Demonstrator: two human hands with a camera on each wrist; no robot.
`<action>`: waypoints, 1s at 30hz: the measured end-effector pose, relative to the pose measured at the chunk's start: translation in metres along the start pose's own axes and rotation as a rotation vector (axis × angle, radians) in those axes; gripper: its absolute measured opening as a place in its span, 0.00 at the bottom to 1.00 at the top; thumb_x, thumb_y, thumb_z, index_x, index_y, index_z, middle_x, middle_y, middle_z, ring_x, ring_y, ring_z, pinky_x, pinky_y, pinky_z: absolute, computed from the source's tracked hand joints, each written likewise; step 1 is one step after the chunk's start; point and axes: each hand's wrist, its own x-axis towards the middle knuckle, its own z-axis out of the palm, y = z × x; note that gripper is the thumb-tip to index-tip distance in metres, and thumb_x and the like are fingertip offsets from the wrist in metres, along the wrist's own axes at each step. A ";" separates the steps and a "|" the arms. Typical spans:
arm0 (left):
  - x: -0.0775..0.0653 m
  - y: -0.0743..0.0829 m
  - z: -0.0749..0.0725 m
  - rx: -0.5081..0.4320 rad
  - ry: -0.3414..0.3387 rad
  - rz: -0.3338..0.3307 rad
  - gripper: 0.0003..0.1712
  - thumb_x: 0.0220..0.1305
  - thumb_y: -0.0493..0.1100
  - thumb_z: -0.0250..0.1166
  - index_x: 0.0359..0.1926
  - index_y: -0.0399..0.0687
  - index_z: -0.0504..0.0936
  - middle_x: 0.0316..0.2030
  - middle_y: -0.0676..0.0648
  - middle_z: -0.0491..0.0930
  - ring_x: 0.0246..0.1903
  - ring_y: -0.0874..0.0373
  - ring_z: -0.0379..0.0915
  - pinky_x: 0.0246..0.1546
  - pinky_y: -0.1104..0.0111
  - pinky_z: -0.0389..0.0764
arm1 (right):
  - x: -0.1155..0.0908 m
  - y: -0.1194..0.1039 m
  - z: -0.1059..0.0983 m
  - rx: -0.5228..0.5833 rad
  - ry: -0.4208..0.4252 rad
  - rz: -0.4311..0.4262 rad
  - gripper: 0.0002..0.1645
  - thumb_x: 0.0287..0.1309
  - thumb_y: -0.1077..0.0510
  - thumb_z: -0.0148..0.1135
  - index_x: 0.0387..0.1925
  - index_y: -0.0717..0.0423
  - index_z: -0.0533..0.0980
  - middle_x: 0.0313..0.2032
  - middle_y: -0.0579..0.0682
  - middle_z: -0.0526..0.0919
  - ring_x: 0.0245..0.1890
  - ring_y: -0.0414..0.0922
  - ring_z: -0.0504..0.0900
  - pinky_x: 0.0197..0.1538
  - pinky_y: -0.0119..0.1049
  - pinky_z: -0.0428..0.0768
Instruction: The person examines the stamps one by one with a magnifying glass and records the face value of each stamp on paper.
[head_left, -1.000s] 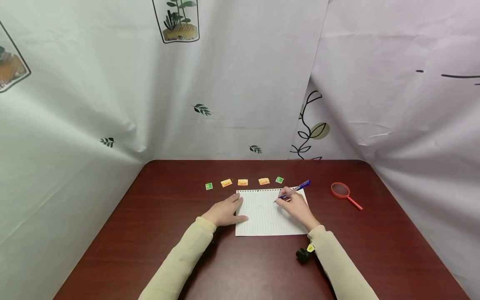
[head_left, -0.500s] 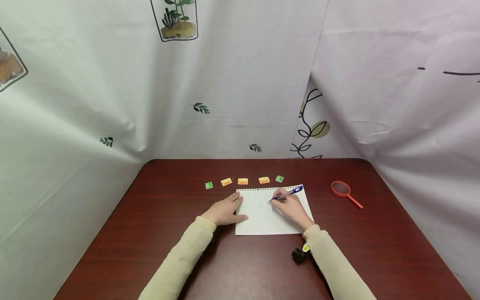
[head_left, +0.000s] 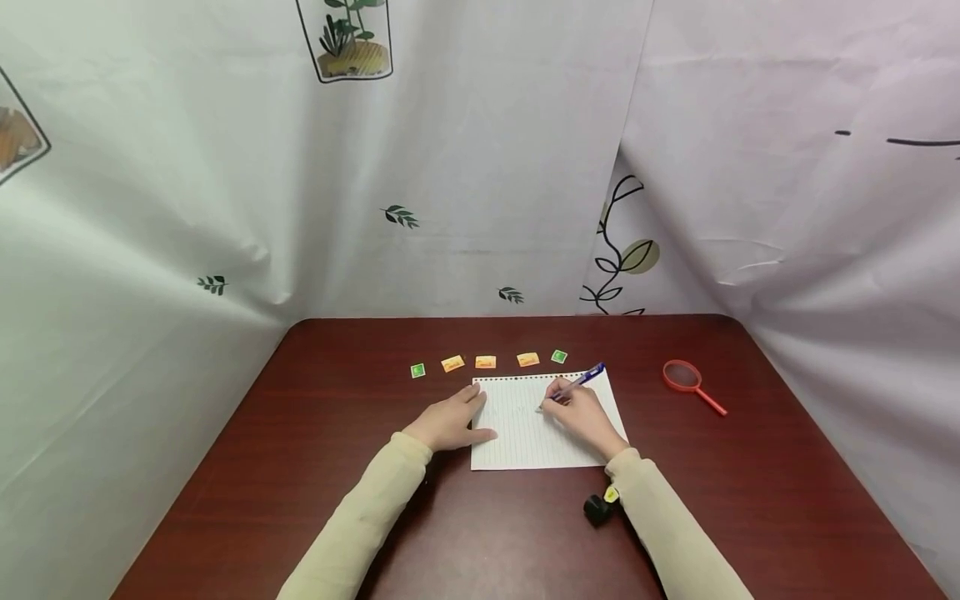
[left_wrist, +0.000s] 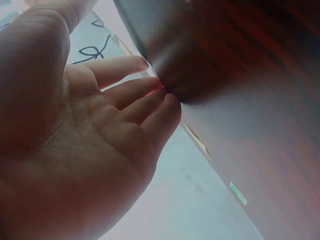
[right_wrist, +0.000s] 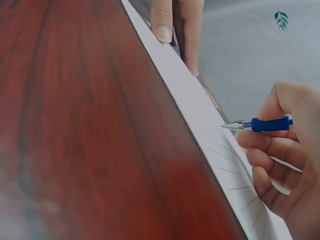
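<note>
A lined sheet of paper [head_left: 510, 442] with a row of punched holes along its far edge lies on the dark red table. My right hand [head_left: 585, 417] rests over its right half and pinches a blue pen [head_left: 588, 374]. In the right wrist view the pen [right_wrist: 271, 124] points its metal tip at the paper [right_wrist: 200, 117], thumb and forefinger at its grip. My left hand [head_left: 448, 422] lies with extended fingers on the sheet's left edge, thumb spread toward the near side. The left wrist view shows the left hand's palm [left_wrist: 95, 130] and straight fingers.
Beyond the sheet, orange stamp-like pieces [head_left: 486, 362] and green ones [head_left: 417, 370] lie in a row. A red magnifying glass [head_left: 682, 376] is at the right on the table [head_left: 315, 400]. White patterned cloth [head_left: 480, 167] hangs behind.
My right hand has shifted a little left across the paper with the pen, then its tip has moved slightly nearer me. The left hand stays in place.
</note>
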 end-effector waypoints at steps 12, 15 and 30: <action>-0.002 -0.003 0.002 -0.021 0.000 -0.011 0.45 0.67 0.62 0.65 0.74 0.38 0.65 0.74 0.37 0.60 0.73 0.46 0.58 0.63 0.54 0.73 | 0.003 0.001 0.001 -0.007 0.015 0.034 0.03 0.53 0.59 0.65 0.30 0.50 0.78 0.26 0.42 0.82 0.30 0.40 0.78 0.39 0.36 0.74; -0.001 -0.003 0.003 -0.028 0.000 -0.012 0.45 0.67 0.62 0.65 0.74 0.39 0.65 0.74 0.37 0.60 0.73 0.47 0.57 0.63 0.53 0.73 | 0.003 0.000 0.000 -0.011 0.019 0.040 0.03 0.54 0.60 0.65 0.31 0.49 0.77 0.28 0.42 0.83 0.31 0.41 0.79 0.40 0.36 0.75; 0.004 -0.002 -0.001 -0.006 -0.018 -0.017 0.46 0.67 0.63 0.65 0.75 0.39 0.64 0.75 0.38 0.59 0.74 0.48 0.56 0.63 0.54 0.72 | 0.004 0.003 -0.006 0.027 0.014 0.080 0.01 0.54 0.59 0.63 0.30 0.50 0.78 0.23 0.43 0.79 0.27 0.42 0.74 0.35 0.36 0.70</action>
